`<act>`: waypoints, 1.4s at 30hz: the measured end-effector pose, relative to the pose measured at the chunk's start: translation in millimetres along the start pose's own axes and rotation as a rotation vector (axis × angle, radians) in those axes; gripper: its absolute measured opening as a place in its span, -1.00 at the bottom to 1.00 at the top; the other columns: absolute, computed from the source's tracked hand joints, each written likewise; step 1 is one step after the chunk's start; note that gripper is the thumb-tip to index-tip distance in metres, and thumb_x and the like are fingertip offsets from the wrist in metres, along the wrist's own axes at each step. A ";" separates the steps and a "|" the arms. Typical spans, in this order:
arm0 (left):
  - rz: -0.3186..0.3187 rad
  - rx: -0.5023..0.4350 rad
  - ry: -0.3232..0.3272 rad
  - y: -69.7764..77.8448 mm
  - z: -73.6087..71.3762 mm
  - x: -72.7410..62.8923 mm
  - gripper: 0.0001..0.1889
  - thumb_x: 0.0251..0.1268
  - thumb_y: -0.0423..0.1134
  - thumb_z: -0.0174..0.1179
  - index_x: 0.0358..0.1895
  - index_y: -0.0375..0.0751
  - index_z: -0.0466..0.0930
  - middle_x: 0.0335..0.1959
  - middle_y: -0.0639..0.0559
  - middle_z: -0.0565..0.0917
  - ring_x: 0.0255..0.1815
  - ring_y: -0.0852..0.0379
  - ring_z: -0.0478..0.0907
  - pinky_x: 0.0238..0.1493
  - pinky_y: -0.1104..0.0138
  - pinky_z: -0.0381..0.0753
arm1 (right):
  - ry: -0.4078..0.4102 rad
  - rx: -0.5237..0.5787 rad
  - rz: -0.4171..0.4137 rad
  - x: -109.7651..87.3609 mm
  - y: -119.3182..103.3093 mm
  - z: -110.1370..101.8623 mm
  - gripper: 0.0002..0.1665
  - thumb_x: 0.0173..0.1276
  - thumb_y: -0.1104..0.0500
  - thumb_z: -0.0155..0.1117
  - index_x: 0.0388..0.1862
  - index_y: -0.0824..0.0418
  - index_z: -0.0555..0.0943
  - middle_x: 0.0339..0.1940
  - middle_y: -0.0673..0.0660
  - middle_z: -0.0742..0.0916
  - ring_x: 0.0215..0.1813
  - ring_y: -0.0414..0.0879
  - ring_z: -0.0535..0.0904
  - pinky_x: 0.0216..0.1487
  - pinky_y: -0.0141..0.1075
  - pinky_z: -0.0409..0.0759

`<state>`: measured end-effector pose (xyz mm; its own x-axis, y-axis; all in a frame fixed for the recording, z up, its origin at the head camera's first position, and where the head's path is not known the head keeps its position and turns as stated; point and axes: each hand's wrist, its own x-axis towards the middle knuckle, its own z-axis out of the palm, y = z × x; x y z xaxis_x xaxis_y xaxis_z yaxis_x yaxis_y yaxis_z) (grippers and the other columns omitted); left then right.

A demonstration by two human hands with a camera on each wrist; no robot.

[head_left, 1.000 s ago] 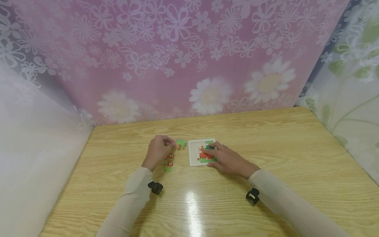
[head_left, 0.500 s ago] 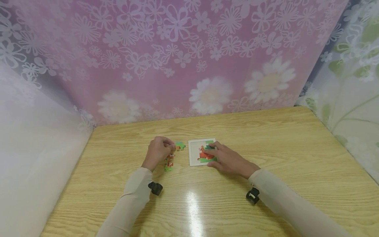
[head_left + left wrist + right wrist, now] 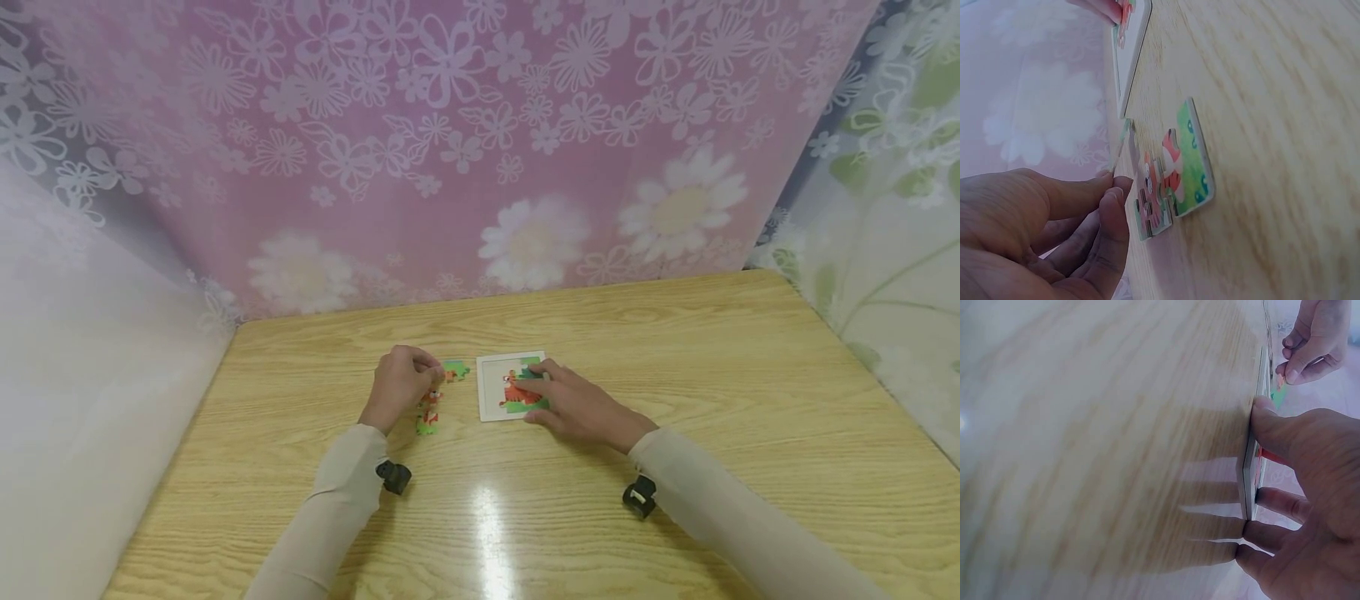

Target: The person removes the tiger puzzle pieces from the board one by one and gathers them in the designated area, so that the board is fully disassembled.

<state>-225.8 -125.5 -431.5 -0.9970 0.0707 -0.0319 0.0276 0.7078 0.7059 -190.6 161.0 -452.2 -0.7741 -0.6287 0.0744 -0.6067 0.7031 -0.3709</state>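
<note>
Between thumb and fingertips, my left hand (image 3: 402, 385) pinches a green and orange jigsaw piece (image 3: 456, 370); the left wrist view shows it almost edge-on. The piece is held just left of a white puzzle tray (image 3: 491, 410). More jigsaw pieces (image 3: 1192, 159) with red, white and green print lie on the table beside that hand. My right hand (image 3: 581, 406) rests on the tray's right side with spread fingers, one lying over the joined orange tiger pieces (image 3: 513, 394). In the right wrist view its thumb and other fingers touch the tray's edges. The hand hides part of the picture.
The wood-grain table (image 3: 697, 350) extends around the tray on every side. A pink flowered curtain (image 3: 420, 208) hangs along its far edge, with pale cloth at the left and right. Black wrist cameras (image 3: 395, 477) sit under both sleeves.
The jigsaw piece in my left hand has turned slightly and come a little nearer to me. My right hand stays in place on the tray.
</note>
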 end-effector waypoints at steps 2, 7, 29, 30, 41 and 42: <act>-0.002 0.000 0.002 0.1 0.1 0.1 -0.90 0.38 -0.26 0.35 -0.27 -0.21 0.78 -0.39 -0.01 0.74 -0.47 0.11 0.61 -0.46 0.26 0.59 | -0.003 0.009 0.009 0.4 -0.5 -0.2 -0.33 0.45 0.00 0.34 0.43 0.28 0.49 0.37 0.44 0.44 0.46 0.41 0.28 0.34 0.10 0.44; -0.002 0.003 0.005 -1.2 0.5 1.0 -0.90 0.37 -0.26 0.36 -0.27 -0.21 0.78 -0.41 0.00 0.74 -0.48 0.12 0.62 -0.46 0.26 0.61 | -0.006 0.019 0.021 0.8 -1.4 -0.6 -0.33 0.45 -0.01 0.34 0.43 0.27 0.49 0.38 0.43 0.44 0.47 0.43 0.26 0.37 0.12 0.40; 0.017 0.005 -0.003 -2.5 -1.0 1.7 -0.91 0.36 -0.25 0.36 -0.24 -0.18 0.82 -0.31 0.01 0.77 -0.33 0.11 0.66 -0.25 0.16 0.67 | -0.001 0.017 0.019 0.5 -1.4 -1.0 -0.33 0.46 -0.01 0.34 0.43 0.26 0.49 0.38 0.43 0.43 0.48 0.43 0.25 0.36 0.13 0.40; 0.015 0.006 -0.002 -2.3 -0.8 1.9 -0.91 0.36 -0.25 0.36 -0.24 -0.18 0.82 -0.31 0.01 0.77 -0.33 0.11 0.67 -0.25 0.16 0.67 | -0.001 0.015 0.019 0.7 -1.2 -0.9 -0.33 0.46 -0.01 0.34 0.43 0.27 0.49 0.38 0.43 0.44 0.48 0.43 0.25 0.36 0.13 0.40; 0.061 -0.025 -0.024 10.6 7.2 0.4 -0.91 0.35 -0.30 0.36 -0.20 -0.23 0.81 -0.29 -0.02 0.77 -0.32 0.09 0.67 -0.26 0.18 0.68 | 0.002 0.009 0.019 0.1 0.2 0.7 -0.33 0.45 -0.01 0.35 0.43 0.26 0.49 0.38 0.44 0.44 0.45 0.45 0.28 0.34 0.16 0.42; 0.063 -0.023 -0.032 12.5 8.8 0.3 -0.91 0.34 -0.30 0.37 -0.20 -0.23 0.81 -0.28 -0.01 0.77 -0.30 0.09 0.67 -0.24 0.18 0.68 | 0.000 0.009 0.021 0.3 0.3 0.8 -0.33 0.45 -0.02 0.35 0.43 0.25 0.49 0.39 0.44 0.44 0.45 0.45 0.28 0.34 0.15 0.41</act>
<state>-225.2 -110.4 -428.9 -0.9904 0.1378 -0.0094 0.0884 0.6850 0.7232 -190.9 160.8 -453.0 -0.7864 -0.6141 0.0667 -0.5890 0.7130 -0.3805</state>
